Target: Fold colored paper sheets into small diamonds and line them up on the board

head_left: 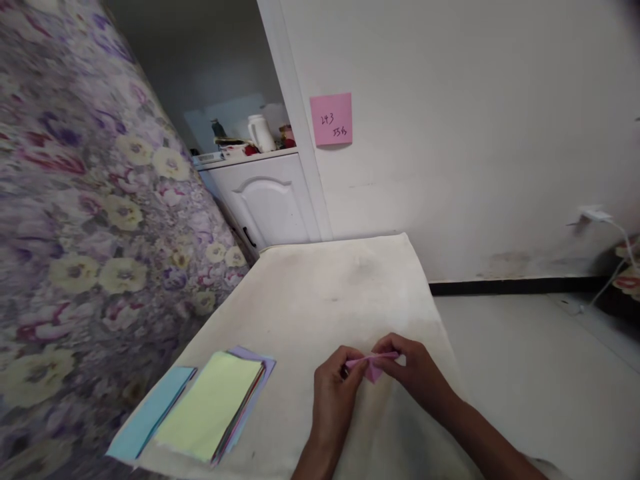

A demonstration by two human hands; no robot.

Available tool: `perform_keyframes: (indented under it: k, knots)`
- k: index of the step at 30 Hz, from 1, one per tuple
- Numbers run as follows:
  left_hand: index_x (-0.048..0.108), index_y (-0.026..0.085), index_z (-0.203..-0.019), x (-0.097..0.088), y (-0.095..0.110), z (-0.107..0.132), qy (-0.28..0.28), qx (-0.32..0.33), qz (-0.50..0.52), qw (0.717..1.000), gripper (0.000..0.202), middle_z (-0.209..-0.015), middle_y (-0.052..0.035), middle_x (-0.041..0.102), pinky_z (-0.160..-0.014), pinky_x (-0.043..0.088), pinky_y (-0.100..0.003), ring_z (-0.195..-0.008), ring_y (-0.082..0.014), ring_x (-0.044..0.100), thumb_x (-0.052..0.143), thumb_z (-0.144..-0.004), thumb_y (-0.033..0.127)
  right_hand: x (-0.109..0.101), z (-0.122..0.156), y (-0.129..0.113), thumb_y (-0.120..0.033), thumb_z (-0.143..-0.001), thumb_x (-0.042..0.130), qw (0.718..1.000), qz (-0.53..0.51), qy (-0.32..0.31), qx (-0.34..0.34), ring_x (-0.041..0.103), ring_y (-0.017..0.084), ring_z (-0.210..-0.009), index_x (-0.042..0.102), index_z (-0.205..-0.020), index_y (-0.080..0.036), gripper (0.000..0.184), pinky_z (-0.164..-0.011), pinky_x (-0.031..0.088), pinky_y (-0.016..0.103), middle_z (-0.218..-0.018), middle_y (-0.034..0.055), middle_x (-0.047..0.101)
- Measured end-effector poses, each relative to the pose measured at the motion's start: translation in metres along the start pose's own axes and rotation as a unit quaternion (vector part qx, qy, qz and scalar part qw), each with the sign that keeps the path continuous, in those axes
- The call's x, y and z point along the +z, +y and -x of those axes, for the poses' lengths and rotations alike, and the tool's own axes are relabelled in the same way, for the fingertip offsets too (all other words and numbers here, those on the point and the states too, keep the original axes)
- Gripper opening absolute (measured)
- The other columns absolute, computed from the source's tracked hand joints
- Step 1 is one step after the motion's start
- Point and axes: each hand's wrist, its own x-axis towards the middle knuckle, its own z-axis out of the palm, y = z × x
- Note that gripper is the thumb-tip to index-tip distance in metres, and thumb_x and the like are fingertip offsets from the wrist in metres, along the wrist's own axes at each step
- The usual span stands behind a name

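Note:
A small piece of folded pink paper (373, 371) is held up between my two hands above the cloth-covered table (335, 300). My left hand (337, 387) pinches its left end between thumb and fingers. At the other end, my right hand (407, 367) grips the paper the same way. The middle of the paper hangs down in a pointed shape between the fingertips. The fingers cover both ends, so the full fold cannot be seen.
Left on the table lie a stack of coloured paper (210, 407) with yellow on top and a blue paper stack (153, 413). A floral curtain (125, 220) hangs at left. On the wall is a pink note (331, 120); a white jug (261, 133) stands on the cabinet.

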Motion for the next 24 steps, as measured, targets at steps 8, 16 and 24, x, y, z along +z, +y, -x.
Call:
perform_keyframes:
  k: [8, 16, 24]
  knots:
    - [0.068, 0.015, -0.082, -0.004, -0.009, -0.007, -0.014, -0.068, 0.112, 0.991, 0.021, -0.061, 0.0002, 0.06, -0.058, 0.039, -0.022, -0.061, -0.0139, 0.052, 0.059, -0.075, 0.033, -0.005, -0.005, 0.002, -0.027, -0.068, 0.067, 0.99, -0.105, -0.011, 0.098, 0.05, 0.011, -0.055, 0.063, -0.065, -0.016, 0.012, -0.052, 0.037, 0.021, -0.058, -0.0025, 0.059]
    - [0.069, 0.019, -0.085, -0.007, -0.004, -0.003, 0.016, -0.006, 0.069, 0.997, 0.019, -0.07, -0.0021, 0.065, -0.064, 0.044, -0.025, -0.068, -0.0161, 0.058, 0.054, -0.079, 0.028, -0.004, -0.007, 0.006, -0.033, -0.067, 0.066, 0.974, -0.167, -0.027, 0.151, 0.039, 0.007, -0.041, 0.061, -0.065, -0.016, 0.018, -0.041, 0.031, 0.02, -0.047, -0.0055, 0.049]
    - [0.066, 0.018, -0.076, -0.007, -0.007, -0.003, 0.041, -0.03, 0.071, 0.996, 0.013, -0.068, -0.0001, 0.063, -0.062, 0.043, -0.023, -0.067, -0.0154, 0.057, 0.06, -0.074, 0.029, -0.004, -0.008, 0.013, -0.034, -0.071, 0.063, 0.978, -0.152, -0.027, 0.137, 0.039, 0.007, -0.037, 0.054, -0.059, -0.017, 0.023, -0.04, 0.029, 0.02, -0.041, -0.0066, 0.048]
